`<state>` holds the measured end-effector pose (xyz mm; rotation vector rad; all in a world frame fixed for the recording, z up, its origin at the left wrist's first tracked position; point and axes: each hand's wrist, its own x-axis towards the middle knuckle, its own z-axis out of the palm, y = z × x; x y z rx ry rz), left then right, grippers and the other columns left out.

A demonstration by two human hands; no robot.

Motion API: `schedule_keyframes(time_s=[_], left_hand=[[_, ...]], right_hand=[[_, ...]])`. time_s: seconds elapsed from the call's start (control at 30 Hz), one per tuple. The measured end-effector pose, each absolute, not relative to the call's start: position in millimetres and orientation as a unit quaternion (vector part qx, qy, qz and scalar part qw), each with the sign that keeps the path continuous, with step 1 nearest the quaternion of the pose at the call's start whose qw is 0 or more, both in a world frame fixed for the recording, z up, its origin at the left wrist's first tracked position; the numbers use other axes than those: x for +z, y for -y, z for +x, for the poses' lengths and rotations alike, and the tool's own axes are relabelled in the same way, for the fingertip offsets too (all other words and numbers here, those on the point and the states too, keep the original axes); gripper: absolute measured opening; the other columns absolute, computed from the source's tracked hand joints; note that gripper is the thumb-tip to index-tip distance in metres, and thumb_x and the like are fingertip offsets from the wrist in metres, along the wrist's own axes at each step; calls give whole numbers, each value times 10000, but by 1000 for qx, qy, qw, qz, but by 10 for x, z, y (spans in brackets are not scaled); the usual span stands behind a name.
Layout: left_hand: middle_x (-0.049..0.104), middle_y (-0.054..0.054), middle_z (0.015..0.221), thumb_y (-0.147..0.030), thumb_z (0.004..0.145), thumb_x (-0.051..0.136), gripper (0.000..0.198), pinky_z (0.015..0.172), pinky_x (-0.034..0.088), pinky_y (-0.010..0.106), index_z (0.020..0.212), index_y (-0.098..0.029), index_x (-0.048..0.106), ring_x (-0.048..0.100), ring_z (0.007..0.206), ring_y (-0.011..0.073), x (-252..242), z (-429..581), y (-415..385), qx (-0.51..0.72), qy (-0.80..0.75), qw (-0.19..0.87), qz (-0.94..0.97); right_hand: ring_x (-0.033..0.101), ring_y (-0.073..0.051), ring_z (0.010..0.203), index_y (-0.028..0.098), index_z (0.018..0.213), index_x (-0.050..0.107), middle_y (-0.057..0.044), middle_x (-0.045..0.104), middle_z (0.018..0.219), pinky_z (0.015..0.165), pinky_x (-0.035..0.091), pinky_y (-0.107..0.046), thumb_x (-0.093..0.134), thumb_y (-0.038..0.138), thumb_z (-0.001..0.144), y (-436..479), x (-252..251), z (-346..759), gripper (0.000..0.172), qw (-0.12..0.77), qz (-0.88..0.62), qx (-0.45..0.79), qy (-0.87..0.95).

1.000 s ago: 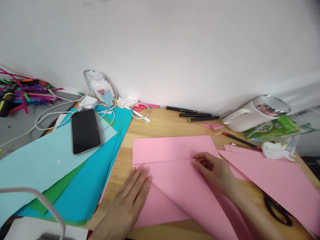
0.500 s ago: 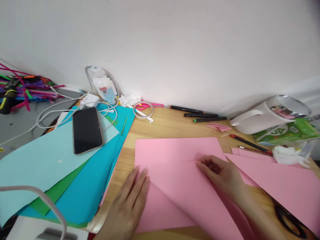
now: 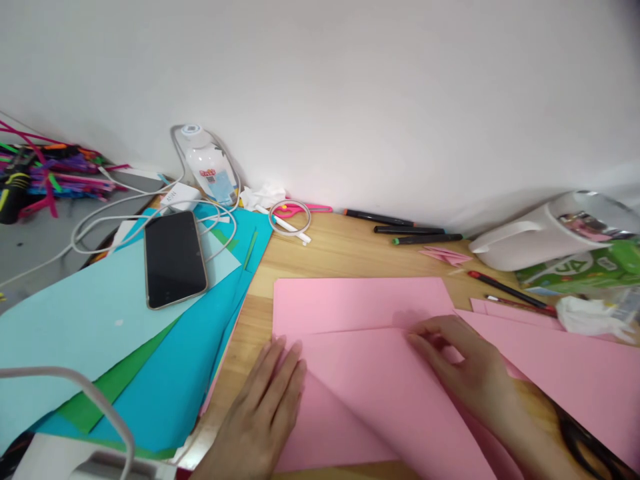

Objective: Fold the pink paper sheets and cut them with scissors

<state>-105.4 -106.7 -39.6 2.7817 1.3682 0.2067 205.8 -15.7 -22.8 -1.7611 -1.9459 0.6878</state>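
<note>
A pink sheet of paper (image 3: 365,373) lies over another pink sheet (image 3: 350,300), its upper edge lower than the back edge of the one beneath. The near part of the top sheet lifts and curves up off the lower one. My left hand (image 3: 267,403) rests flat at the left edge of both sheets, fingers stretched out on the paper. Thumb and fingertips of my right hand (image 3: 465,360) pinch the top sheet's upper edge toward its right end.
More pink paper (image 3: 565,353) lies at the right, partly over black-handled scissors (image 3: 583,440). Several markers (image 3: 410,230) and a tilted white pitcher (image 3: 530,233) are by the wall. At left, a phone (image 3: 175,260) and cable sit on blue paper (image 3: 165,380).
My right hand has shifted slightly right along the top sheet's upper edge, still pinching. The left hand stays flat on the paper. The view has shifted a little.
</note>
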Motion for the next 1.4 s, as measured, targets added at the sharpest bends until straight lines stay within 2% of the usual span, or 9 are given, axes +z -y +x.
schedule_keyframes(time_s=[0.13, 0.33, 0.5, 0.7, 1.0, 1.4], left_hand=[[227, 147, 1517, -11, 844, 403, 559, 1032, 403, 455, 1395, -95, 351, 189, 1373, 371, -347, -1059, 1050, 64, -429, 11, 901], [278, 119, 1503, -19, 856, 332, 547, 1025, 406, 454, 1393, -118, 364, 201, 1378, 341, -317, -1045, 1036, 82, -428, -5, 900], [280, 121, 1502, -4, 833, 356, 562, 1029, 383, 493, 1386, -105, 374, 195, 1372, 372, -315, -1017, 1035, 84, -438, -7, 895], [304, 101, 1495, -18, 843, 343, 555, 1047, 361, 486, 1384, -132, 384, 203, 1377, 346, -323, -1013, 1036, 97, -445, -4, 890], [312, 109, 1491, -30, 841, 347, 539, 1053, 344, 486, 1370, -120, 405, 215, 1373, 349, -304, -1007, 1011, 94, -439, -11, 894], [325, 112, 1485, -18, 834, 353, 544, 1048, 351, 488, 1365, -119, 408, 219, 1368, 359, -298, -1020, 996, 82, -432, -12, 898]], right_hand=[[583, -236, 892, 219, 791, 608, -78, 632, 925, 786, 456, -376, 546, 332, 847, 136, -220, 2089, 141, 244, -575, 192, 757], [581, -191, 716, 222, 777, 599, -51, 639, 833, 624, 457, -305, 523, 363, 845, 178, -174, 2078, 174, 188, -624, 253, 715], [581, -194, 723, 223, 768, 590, -43, 638, 804, 619, 454, -294, 524, 369, 840, 177, -174, 2059, 175, 194, -631, 272, 700], [569, -184, 660, 221, 737, 609, -28, 630, 716, 580, 447, -279, 557, 376, 814, 181, -177, 2060, 181, 205, -650, 285, 673], [526, -159, 552, 222, 731, 648, -17, 622, 642, 491, 426, -256, 567, 403, 789, 134, -196, 2066, 207, 185, -661, 282, 670], [545, -151, 540, 209, 769, 616, -8, 608, 632, 472, 425, -247, 609, 403, 757, 128, -220, 2072, 194, 214, -678, 307, 633]])
